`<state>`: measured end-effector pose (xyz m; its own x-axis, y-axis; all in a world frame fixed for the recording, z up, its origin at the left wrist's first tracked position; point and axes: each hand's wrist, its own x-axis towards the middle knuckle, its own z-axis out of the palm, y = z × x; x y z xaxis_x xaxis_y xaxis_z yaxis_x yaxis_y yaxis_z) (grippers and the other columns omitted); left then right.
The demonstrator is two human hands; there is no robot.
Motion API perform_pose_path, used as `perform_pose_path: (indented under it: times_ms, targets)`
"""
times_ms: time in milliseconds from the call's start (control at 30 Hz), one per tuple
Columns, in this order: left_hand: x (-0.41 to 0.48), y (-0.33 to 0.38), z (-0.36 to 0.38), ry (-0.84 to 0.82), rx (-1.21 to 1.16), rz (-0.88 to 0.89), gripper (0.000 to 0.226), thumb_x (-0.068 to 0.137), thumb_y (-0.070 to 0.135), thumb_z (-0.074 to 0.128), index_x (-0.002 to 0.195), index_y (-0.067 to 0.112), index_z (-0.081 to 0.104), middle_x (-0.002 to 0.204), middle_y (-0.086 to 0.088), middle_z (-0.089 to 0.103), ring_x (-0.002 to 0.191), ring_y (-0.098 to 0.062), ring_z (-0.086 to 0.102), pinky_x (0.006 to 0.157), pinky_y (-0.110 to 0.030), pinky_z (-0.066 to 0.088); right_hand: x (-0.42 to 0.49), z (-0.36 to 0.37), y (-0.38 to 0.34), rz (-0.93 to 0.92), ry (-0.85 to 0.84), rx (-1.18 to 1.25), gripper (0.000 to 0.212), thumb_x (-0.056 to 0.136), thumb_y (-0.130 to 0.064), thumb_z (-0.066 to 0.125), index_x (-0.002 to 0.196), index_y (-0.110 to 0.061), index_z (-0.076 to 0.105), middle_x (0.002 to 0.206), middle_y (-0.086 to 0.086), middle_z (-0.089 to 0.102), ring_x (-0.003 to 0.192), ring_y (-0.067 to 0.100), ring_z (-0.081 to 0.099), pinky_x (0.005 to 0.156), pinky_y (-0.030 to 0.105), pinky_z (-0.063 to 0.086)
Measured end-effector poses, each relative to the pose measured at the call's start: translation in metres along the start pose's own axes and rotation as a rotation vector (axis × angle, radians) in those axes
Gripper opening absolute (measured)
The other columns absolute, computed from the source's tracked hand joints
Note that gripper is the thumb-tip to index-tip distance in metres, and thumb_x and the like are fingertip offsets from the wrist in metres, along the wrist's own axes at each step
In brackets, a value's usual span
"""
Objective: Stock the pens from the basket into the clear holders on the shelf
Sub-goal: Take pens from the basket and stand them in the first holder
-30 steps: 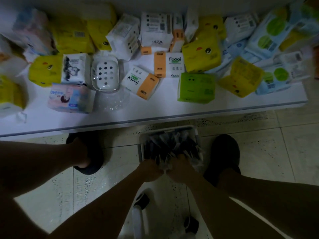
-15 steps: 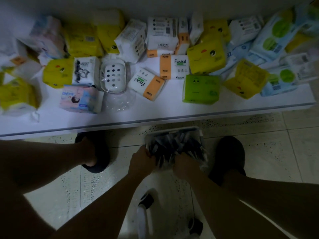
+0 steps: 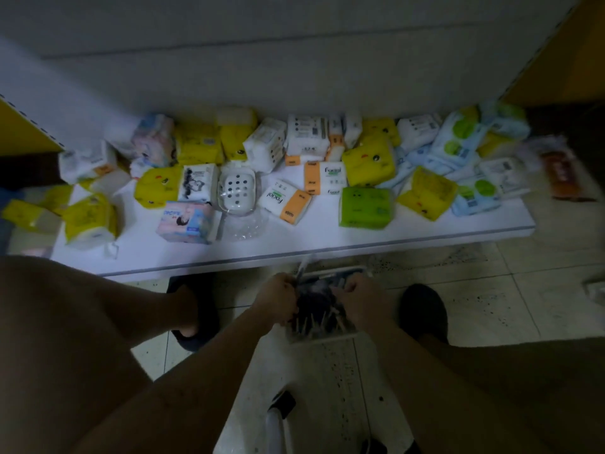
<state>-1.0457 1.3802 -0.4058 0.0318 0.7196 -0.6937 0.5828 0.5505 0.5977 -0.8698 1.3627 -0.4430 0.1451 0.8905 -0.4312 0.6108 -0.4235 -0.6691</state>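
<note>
Both hands, left hand (image 3: 278,298) and right hand (image 3: 358,296), clench bunches of pens (image 3: 316,309) directly over the basket (image 3: 327,339), the pens' long axes running near-to-far.

You stand in a shop aisle. A low white shelf (image 3: 294,247) carries many packaged tissue packs (image 3: 365,208), unsorted. Behind the shelf rises a white back panel (image 3: 294,70); beside it, yellow uprights (image 3: 556,54); before it, tiled floor (image 3: 491,290).

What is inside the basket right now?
The basket holds a dark jumble of pens. The left hand and right hand cover its sides, and its bottom is hidden.
</note>
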Motion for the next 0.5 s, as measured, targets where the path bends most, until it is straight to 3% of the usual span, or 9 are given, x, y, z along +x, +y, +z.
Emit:
perform_pose_path:
  times_ms: [67,133,233,300,367,433,500]
  targets:
    - [-0.013,0.011,-0.011,0.026,-0.059,0.035,0.021,0.093,0.007,0.048,0.112,0.013,0.056,0.100,-0.009,0.061,0.081,-0.018,0.060,0.060,-0.024,0.050,-0.009,-0.013,-0.015,0.011,0.066,0.171,0.033,0.089,-0.018,0.065,0.067,-0.015,0.042,0.060,0.004,0.047,0.051,0.017,0.047,0.053,0.029,0.045]
    - [-0.027,0.025,-0.024,0.091,-0.140,0.072,0.013,0.093,0.009,0.047,0.100,0.014,0.057,0.095,-0.008,0.062,0.074,-0.018,0.057,0.058,-0.026,0.046,-0.016,-0.030,-0.035,-0.001,0.081,0.337,0.013,0.093,-0.013,0.061,0.085,-0.005,0.055,0.061,0.008,0.055,0.042,0.010,0.053,0.046,0.020,0.046]
    - [-0.046,0.045,-0.044,0.208,-0.208,0.183,0.014,0.097,0.026,0.045,0.092,0.020,0.056,0.083,-0.010,0.061,0.059,-0.017,0.049,0.054,-0.026,0.037,-0.023,-0.054,-0.063,0.029,0.081,0.601,0.018,0.096,-0.010,0.057,0.110,0.000,0.058,0.065,0.014,0.060,0.040,0.016,0.056,0.045,0.028,0.051]
    - [-0.060,0.057,-0.056,0.236,-0.221,0.323,0.015,0.098,0.037,0.045,0.091,0.028,0.055,0.067,-0.007,0.055,0.054,-0.016,0.046,0.053,-0.026,0.036,-0.032,-0.064,-0.079,0.016,0.054,0.671,0.017,0.099,-0.012,0.052,0.099,0.002,0.062,0.052,0.008,0.055,0.041,0.016,0.059,0.055,0.035,0.055]
    - [-0.079,0.069,-0.069,0.259,-0.195,0.457,0.012,0.099,0.036,0.044,0.098,0.031,0.055,0.059,-0.003,0.053,0.048,-0.013,0.045,0.048,-0.024,0.036,-0.046,-0.071,-0.097,0.005,0.010,0.729,0.025,0.101,-0.013,0.046,0.088,-0.001,0.063,0.047,0.005,0.049,0.044,0.018,0.062,0.067,0.041,0.056]
    - [-0.093,0.083,-0.080,0.278,-0.185,0.536,0.013,0.100,0.027,0.044,0.103,0.024,0.056,0.065,-0.004,0.056,0.050,-0.012,0.048,0.046,-0.021,0.039,-0.061,-0.078,-0.114,-0.017,-0.041,0.768,0.030,0.103,-0.012,0.040,0.084,-0.003,0.061,0.052,0.006,0.060,0.051,0.020,0.065,0.069,0.040,0.054]
    - [-0.105,0.094,-0.087,0.309,-0.152,0.583,0.013,0.100,0.019,0.044,0.100,0.019,0.057,0.075,-0.006,0.060,0.060,-0.016,0.053,0.054,-0.025,0.043,-0.074,-0.086,-0.129,-0.075,-0.078,0.777,0.027,0.104,-0.010,0.038,0.087,-0.001,0.058,0.061,0.005,0.070,0.057,0.020,0.069,0.068,0.036,0.053]
